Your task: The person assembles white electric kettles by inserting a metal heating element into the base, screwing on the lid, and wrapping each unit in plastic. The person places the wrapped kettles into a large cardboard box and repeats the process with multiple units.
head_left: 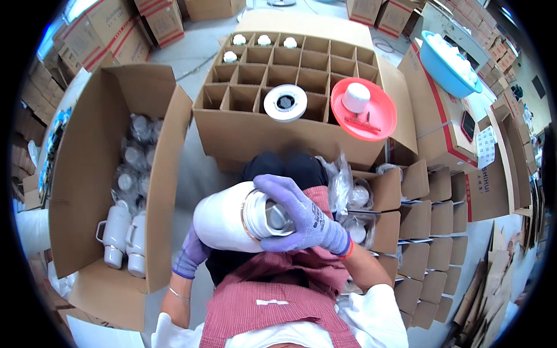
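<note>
we have the white flask (222, 218) lying on its side between our two hands, above the lap, and what counts is its long axis: it runs crosswise, base toward our left, open mouth toward our right. the right hand (304, 217) is the nearer one to that mouth; it comes in from the right with fingers over the top of the threaded neck (249, 215) and thumb below, clasping it, the palm facing the opening. whether any fingertip reaches inside the steel rim, we can't tell. our left hand (191, 252) grasps the body from below and to the left, its fingertips hidden behind the flask. straight beyond the grip, well apart from it, a white disc (285, 103) with a dark centre sits on the divided carton (272, 130); beyond and to the right of the grip, the red tray (387, 120) holds a white cup-shaped piece (356, 97). left of the grip stands an open carton (81, 174) with white jugs (118, 229) inside.
</note>
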{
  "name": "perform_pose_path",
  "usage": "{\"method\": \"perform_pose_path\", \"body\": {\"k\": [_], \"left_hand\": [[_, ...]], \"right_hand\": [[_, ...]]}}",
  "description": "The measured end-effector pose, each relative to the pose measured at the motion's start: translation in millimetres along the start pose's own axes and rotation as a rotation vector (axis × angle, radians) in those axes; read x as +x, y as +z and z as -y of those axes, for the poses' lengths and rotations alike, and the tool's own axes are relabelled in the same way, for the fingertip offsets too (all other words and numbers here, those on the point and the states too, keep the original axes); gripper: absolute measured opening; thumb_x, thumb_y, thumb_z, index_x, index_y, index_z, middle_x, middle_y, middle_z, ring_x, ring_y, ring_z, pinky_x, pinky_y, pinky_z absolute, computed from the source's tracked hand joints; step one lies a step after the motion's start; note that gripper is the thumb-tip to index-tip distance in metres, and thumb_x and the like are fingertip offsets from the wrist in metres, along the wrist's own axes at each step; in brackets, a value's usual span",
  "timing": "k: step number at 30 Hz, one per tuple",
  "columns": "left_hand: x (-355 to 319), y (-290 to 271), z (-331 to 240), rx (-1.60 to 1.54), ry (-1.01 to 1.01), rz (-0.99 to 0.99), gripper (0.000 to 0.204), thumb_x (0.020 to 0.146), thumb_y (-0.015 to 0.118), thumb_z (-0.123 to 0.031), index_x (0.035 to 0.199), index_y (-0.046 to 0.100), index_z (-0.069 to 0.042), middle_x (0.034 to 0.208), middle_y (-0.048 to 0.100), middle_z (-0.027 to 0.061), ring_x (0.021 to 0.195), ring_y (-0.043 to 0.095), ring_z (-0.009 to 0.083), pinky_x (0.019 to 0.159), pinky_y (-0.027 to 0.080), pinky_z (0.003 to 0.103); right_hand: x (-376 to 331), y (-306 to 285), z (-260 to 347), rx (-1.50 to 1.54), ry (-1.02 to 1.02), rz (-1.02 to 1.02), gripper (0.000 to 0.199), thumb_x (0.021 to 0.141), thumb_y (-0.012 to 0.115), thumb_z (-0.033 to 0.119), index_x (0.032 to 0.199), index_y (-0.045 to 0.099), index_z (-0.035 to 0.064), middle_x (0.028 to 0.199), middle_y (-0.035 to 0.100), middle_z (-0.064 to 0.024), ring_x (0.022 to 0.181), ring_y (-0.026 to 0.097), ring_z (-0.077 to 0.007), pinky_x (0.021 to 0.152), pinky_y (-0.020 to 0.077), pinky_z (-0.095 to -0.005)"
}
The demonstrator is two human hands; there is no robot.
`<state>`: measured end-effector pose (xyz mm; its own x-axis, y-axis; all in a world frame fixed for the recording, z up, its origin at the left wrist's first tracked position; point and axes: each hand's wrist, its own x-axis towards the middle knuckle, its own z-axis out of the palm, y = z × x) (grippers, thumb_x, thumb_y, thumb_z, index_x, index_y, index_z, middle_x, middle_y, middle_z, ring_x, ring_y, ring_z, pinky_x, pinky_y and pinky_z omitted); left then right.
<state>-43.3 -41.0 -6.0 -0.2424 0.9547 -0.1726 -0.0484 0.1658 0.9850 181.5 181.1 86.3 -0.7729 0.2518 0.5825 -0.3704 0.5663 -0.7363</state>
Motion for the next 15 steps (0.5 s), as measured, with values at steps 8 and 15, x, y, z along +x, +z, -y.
{"method": "perform_pose_path", "body": {"k": [8, 15], "left_hand": [[66, 18, -14, 0.367, 0.198, 0.260, 0.086, 0.087, 0.077, -0.024, 0.156, 0.028, -0.012, 0.160, 0.032, 0.0106, 0.147, 0.031, 0.0260, 0.123, 0.022, 0.041], [95, 9, 26, 1.125, 0.592, -0.050, 0.079, 0.093, 0.066, -0.030, 0.158, 0.024, -0.014, 0.161, 0.029, 0.0101, 0.148, 0.029, 0.0288, 0.122, 0.021, 0.044]], "right_hand": [[33, -22, 27, 0.019, 0.077, -0.166, 0.080, 0.072, 0.085, 0.018, 0.140, 0.049, 0.0013, 0.127, 0.056, -0.0156, 0.117, 0.059, -0.0303, 0.101, 0.0469, -0.0385], [45, -25, 24, -0.239, 0.024, -0.432, 0.073, 0.069, 0.087, 0.018, 0.133, 0.056, 0.0009, 0.123, 0.059, -0.0174, 0.113, 0.061, -0.0316, 0.097, 0.0498, -0.0387]]}}
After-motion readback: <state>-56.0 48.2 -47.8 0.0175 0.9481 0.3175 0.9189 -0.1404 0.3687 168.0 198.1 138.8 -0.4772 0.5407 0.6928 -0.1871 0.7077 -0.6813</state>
